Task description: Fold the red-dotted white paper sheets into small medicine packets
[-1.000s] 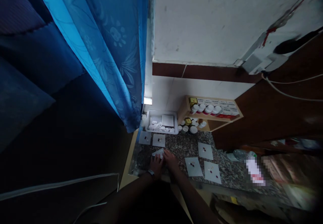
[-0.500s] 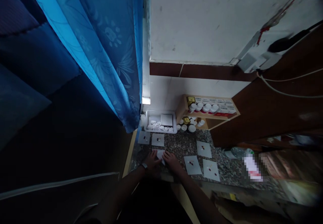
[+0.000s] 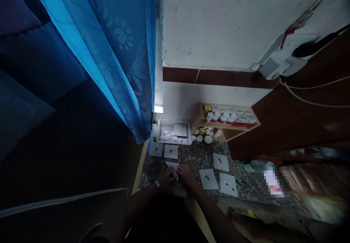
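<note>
In the head view, both hands worked at the near edge of a speckled counter (image 3: 193, 157). A sheet of white paper (image 3: 170, 164), partly folded, lay on the counter between them, its far edge showing past the fingers. The left hand (image 3: 166, 179), with a watch (image 3: 157, 185) at its wrist, touched the paper from the left with bent fingers. The right hand (image 3: 186, 174) touched it from the right, its fingers curled toward the left hand. Whether either hand pinched the paper or only pressed on it, I could not tell.

Just beyond lay two paper squares (image 3: 168, 156) side by side, with small pills (image 3: 171, 151) on them. Three more squares (image 3: 224, 167) with pills lay right of the right hand. Behind the two squares stood a white plastic tray (image 3: 175, 143) of small white packets (image 3: 168, 137). Right of the tray, a wooden shelf (image 3: 195, 118) carried white-capped bottles (image 3: 224, 117) and boxes (image 3: 246, 114). A blue curtain (image 3: 120, 60) hung at the left, and a clear plastic bottle (image 3: 257, 165) lay farther right on the counter.
</note>
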A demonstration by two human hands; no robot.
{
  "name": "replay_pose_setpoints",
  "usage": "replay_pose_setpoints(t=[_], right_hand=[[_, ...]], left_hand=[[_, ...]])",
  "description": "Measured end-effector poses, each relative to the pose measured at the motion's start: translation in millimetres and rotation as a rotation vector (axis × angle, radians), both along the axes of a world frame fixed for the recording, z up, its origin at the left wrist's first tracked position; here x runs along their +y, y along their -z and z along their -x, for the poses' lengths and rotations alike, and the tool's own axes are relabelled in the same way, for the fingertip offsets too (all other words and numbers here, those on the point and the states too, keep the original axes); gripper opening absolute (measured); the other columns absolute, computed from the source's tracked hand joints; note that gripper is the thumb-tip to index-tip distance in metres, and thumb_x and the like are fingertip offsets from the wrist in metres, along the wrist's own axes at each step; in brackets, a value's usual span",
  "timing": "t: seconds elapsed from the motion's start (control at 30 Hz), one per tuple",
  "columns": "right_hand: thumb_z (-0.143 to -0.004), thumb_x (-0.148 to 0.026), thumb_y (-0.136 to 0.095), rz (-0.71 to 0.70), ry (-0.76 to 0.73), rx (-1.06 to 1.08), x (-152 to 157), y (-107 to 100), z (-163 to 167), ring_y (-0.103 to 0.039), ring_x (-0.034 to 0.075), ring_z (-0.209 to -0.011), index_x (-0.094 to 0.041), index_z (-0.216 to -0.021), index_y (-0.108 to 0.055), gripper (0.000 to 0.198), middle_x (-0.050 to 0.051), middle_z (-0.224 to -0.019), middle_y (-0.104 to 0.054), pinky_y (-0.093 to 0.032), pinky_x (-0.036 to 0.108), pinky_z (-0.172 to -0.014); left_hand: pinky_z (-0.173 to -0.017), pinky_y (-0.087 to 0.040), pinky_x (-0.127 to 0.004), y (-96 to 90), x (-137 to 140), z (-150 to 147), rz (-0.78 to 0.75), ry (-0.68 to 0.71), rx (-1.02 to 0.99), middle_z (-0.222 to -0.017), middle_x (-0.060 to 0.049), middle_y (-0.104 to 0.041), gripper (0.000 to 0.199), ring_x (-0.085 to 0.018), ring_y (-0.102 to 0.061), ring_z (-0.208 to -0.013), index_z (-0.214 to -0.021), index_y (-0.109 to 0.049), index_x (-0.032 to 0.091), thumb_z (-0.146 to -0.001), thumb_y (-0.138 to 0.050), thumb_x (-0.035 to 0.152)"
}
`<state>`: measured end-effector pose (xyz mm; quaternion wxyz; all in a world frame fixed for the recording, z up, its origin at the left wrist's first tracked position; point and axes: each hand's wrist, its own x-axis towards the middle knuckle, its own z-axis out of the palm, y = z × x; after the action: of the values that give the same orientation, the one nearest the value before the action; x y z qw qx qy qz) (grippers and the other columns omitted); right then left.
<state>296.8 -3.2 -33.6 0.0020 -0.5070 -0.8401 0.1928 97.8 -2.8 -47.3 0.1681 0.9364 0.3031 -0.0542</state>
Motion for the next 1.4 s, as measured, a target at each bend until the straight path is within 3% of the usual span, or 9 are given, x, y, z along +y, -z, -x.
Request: replay_pose_setpoints(t=[0.2,0.37,0.53,0.73,0.83,1.13,1.4], right_hand=[[-0.084,-0.019,-0.049,0.023,-0.004,-0.038,5.4,-9.8,4.3,-0.044,0.022,-0.110,-0.023,-0.105,-0.058,0.024,0.006,-0.111,-0.058,-0.031,0.035,-0.090],[-0.083,-0.019,-0.049,0.050,-0.024,-0.071,10.4,-19.5,6.3,-0.046,0.021,-0.102,-0.022,-0.099,-0.061,0.020,0.008,-0.102,-0.060,-0.031,0.033,-0.086],[-0.082,-0.017,-0.048,0.050,0.012,-0.078,6.7,-13.7,7.7,-0.047,0.021,-0.101,-0.021,-0.099,-0.060,0.021,0.008,-0.105,-0.059,-0.031,0.032,-0.085],[-0.080,-0.018,-0.052,0.019,0.087,-0.011,-4.9,-0.5,5.6,-0.045,0.020,-0.104,-0.022,-0.102,-0.060,0.024,0.007,-0.115,-0.055,-0.029,0.033,-0.087],[-0.081,-0.021,-0.052,-0.018,0.137,0.005,-7.2,3.1,7.9,-0.045,0.020,-0.102,-0.024,-0.097,-0.063,0.019,0.006,-0.111,-0.057,-0.029,0.033,-0.087],[-0.080,-0.021,-0.052,0.008,0.225,0.007,0.4,1.8,14.7,-0.047,0.018,-0.093,-0.021,-0.084,-0.065,0.014,0.005,-0.095,-0.060,-0.030,0.029,-0.081],[-0.081,-0.022,-0.049,0.071,0.380,0.049,5.9,-4.8,21.4,-0.049,0.016,-0.093,-0.020,-0.086,-0.064,0.016,0.004,-0.096,-0.058,-0.033,0.024,-0.080]], left_hand=[[-0.081,-0.037,-0.042,-5.7,0.5,-28.7,-0.045,-0.025,0.037,-0.101,-0.014,-0.059,0.024,-0.025,-0.049,-0.096,-0.100,-0.060,0.013,-0.087,-0.042,0.022],[-0.080,-0.037,-0.043,-7.4,5.2,-38.2,-0.094,-0.005,0.000,-0.083,-0.013,-0.061,0.021,-0.022,-0.053,-0.082,-0.088,-0.063,0.011,-0.085,-0.043,0.015],[-0.076,-0.040,-0.039,-8.7,5.9,-37.9,-0.071,-0.040,-0.040,-0.077,-0.012,-0.061,0.020,-0.021,-0.054,-0.077,-0.082,-0.062,0.011,-0.085,-0.042,0.013],[-0.066,-0.040,-0.027,-7.7,7.8,-25.5,0.114,-0.318,-0.181,-0.072,-0.007,-0.058,0.014,-0.017,-0.054,-0.071,-0.074,-0.060,0.014,-0.081,-0.048,0.017],[-0.066,-0.040,-0.026,-5.6,8.7,-17.3,0.146,-0.449,-0.240,-0.069,-0.005,-0.056,0.018,-0.016,-0.052,-0.072,-0.070,-0.060,0.016,-0.081,-0.046,0.018],[-0.071,-0.037,-0.026,8.2,9.5,-19.0,0.217,-0.621,-0.372,-0.077,-0.004,-0.057,0.007,-0.016,-0.050,-0.078,-0.066,-0.061,0.015,-0.067,-0.056,0.012],[-0.063,-0.036,-0.023,5.3,23.1,-35.7,0.404,-1.057,-0.314,-0.067,-0.002,-0.058,0.009,-0.013,-0.052,-0.068,-0.063,-0.061,0.011,-0.071,-0.056,0.013]])
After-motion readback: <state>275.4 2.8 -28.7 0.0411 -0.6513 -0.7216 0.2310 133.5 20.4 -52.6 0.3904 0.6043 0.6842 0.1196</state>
